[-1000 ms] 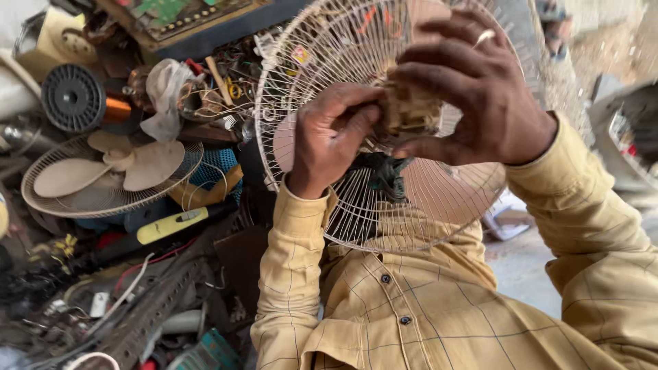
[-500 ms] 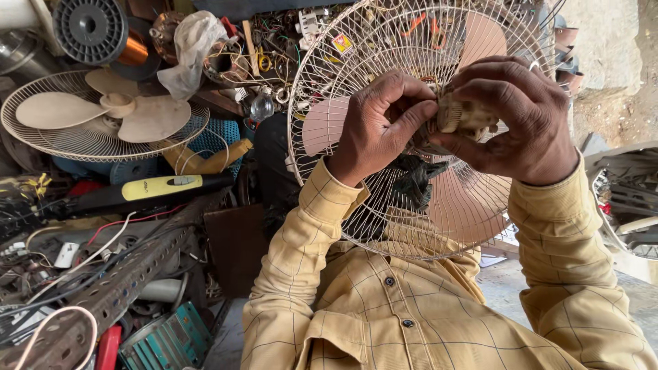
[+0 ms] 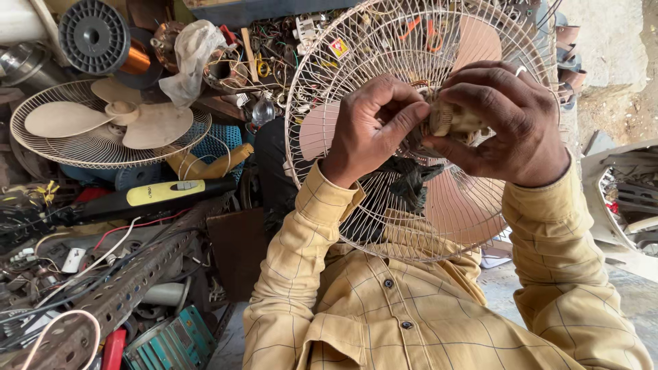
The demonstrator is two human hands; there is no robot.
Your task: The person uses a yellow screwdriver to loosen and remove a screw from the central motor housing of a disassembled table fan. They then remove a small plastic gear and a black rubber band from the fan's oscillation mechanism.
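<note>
While the round wire fan guard (image 3: 384,205) leans against my chest in the middle of the frame, both of my hands meet at its hub. That lean keeps the fan from rolling, so neither hand has to carry its weight. My left hand (image 3: 367,127) sits left of centre, thumb and first fingers pinched together on the dark, greasy hub piece (image 3: 415,140) at the middle of the guard. My right hand (image 3: 504,123), with a ring on one finger, is curled tight around a small tan, worn part (image 3: 456,118) just to the right of that, fingers closed over it so it cannot slip. The two hands touch, or nearly touch, at the hub. I cannot tell exactly where one part ends and the other begins. A dark rag or cord (image 3: 411,179) hangs just below my fingers, tangled in the wires. Behind the guard the pinkish fan blades (image 3: 456,205) show through.

At the upper left of the frame a second fan (image 3: 103,127), cream blades lying in its own wire guard, rests flat on the heap. Above it stands a black spool of copper wire (image 3: 103,38). Lower left, a yellow and black tool (image 3: 161,194) lies across the clutter, with a perforated metal angle bar (image 3: 120,288) running down toward the bottom left corner. My yellow checked shirt (image 3: 411,315) fills the bottom of the view.
</note>
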